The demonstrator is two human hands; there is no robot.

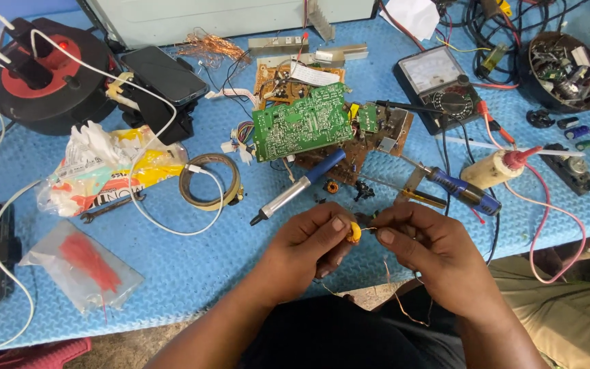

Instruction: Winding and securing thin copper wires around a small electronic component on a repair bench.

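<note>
Blue textured matting covered the desk (192, 266), which was crowded with electronics parts. At its near edge, both hands met over a small yellow ring-shaped coil (354, 232). The left hand (305, 249) had its grip clamped on the coil, thumb and forefinger pinched around it. The right hand (421, 242) had its fingertips closed together on a thin copper wire (369, 229) running out of the coil's right side, and loose strands of the same wire trailed down below the hands toward the person's lap.

Just beyond the hands lay a silver and blue desoldering pump (298, 186), pointing near-left. To its right lay a blue-handled soldering iron (462, 191). Farther back sat a green circuit board (302, 121), tilted atop a brown board (349, 154) and other bare boards. Farther right, an analogue multimeter (438, 89) rested with red and black leads, and a cream glue bottle with a red nozzle (496, 167) lay on its side near it. A dark bowl of small parts (561, 72) stood at the far right.

Left of the boards lay a roll of tape (209, 181) with a white cable crossing it, then a crumpled plastic packet (107, 167), a small spanner (107, 208) and a clear bag with something red inside (80, 266). A black phone (165, 74) leaned on a stand at the far left, beside a black and red cable reel (46, 75).
</note>
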